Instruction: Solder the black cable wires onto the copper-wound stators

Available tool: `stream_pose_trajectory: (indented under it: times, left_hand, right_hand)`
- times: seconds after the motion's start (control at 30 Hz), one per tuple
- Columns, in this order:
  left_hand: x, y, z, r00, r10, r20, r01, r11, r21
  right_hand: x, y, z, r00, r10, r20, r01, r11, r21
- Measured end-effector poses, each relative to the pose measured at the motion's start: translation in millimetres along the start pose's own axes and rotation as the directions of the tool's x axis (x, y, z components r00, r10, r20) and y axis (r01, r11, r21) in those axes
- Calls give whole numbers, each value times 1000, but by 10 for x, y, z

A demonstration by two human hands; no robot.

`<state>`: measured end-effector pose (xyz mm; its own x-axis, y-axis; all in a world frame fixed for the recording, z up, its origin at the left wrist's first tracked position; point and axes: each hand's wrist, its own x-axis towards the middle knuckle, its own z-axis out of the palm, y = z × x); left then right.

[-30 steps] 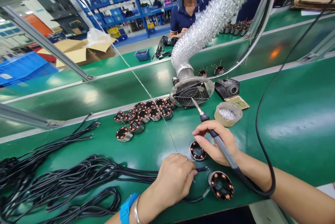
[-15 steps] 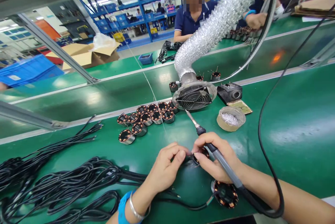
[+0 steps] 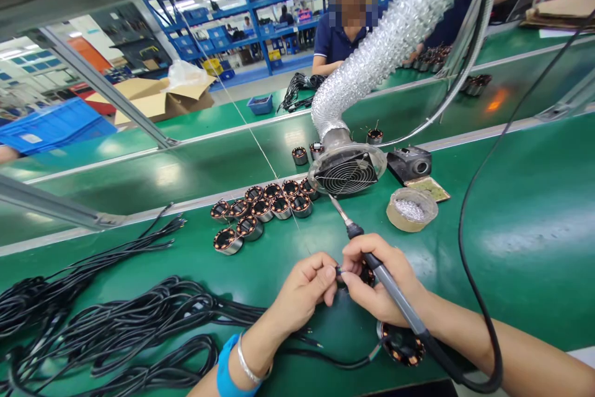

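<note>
My left hand (image 3: 304,288) is closed in a pinch on the thin dark end of a cable (image 3: 338,270). My right hand (image 3: 409,276) holds a soldering iron (image 3: 395,288) across its palm, tip pointing up and away under the fume hood. Its thumb and forefinger are pinched together at the same cable end. Just behind those fingers a copper-wound motor stator (image 3: 369,274) lies on the bench, partly hidden by the right hand. Below the right wrist, a second stator (image 3: 403,347) has a black cable (image 3: 341,365) running to it.
Several stators (image 3: 261,208) stand grouped beyond my hands. Bundled black cables (image 3: 153,322) cover the left side. A fume hood (image 3: 348,171) on a silver duct hangs ahead, near a tub of shiny bits (image 3: 411,211) and a black holder (image 3: 411,163). A co-worker (image 3: 344,44) sits across the conveyor.
My left fingers have curled in, and the cable end now shows between both hands' fingertips. Stators on the conveyor have shifted left. At far right, a co-worker's hand has moved away from the stators.
</note>
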<state>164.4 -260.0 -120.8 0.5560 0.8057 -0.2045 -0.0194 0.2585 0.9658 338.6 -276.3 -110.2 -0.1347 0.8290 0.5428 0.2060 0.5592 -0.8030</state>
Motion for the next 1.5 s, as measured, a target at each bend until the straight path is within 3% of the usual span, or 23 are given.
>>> stream_pose_trajectory:
  times: [0.1, 0.17, 0.37, 0.57, 0.7, 0.8, 0.93, 1.07, 1.37, 1.5]
  left_hand:
    - [4, -4, 27, 981, 65, -183, -50, 995, 89]
    - [2, -15, 13, 967, 117, -228, -74, 979, 191]
    - [-43, 35, -20, 972, 142, -185, -24, 849, 528]
    - [-99, 87, 58, 982, 161, -99, -54, 742, 669]
    - [-100, 158, 59, 983, 149, -108, -33, 722, 691]
    - [-87, 190, 17, 983, 141, -120, -24, 737, 675]
    - [-64, 143, -59, 990, 108, -92, -43, 845, 533]
    - [-36, 69, -85, 992, 88, -93, -42, 910, 412]
    - [-62, 32, -18, 980, 89, -179, -9, 913, 407]
    - [-55, 40, -21, 990, 14, -143, 17, 976, 217]
  right_hand:
    - [-36, 1, 52, 1000, 2, 19, -1, 999, -51]
    - [-51, 15, 55, 999, -15, 49, 19, 997, -81]
    - [9, 60, -40, 999, -36, -32, 30, 981, -194]
    - [88, 65, 48, 943, -309, 126, 329, 924, -197]
    - [103, 96, -9, 950, -279, 140, 308, 913, -268]
    - [115, 118, -104, 984, -138, 111, 155, 973, -173]
    - [124, 167, -163, 990, 7, 139, 4, 997, -73]
    - [102, 220, -154, 990, -36, 134, 46, 997, -68]
    - [85, 227, -104, 974, -201, 101, 215, 966, -147]
    - [47, 218, -61, 977, -194, 83, 205, 967, -152]
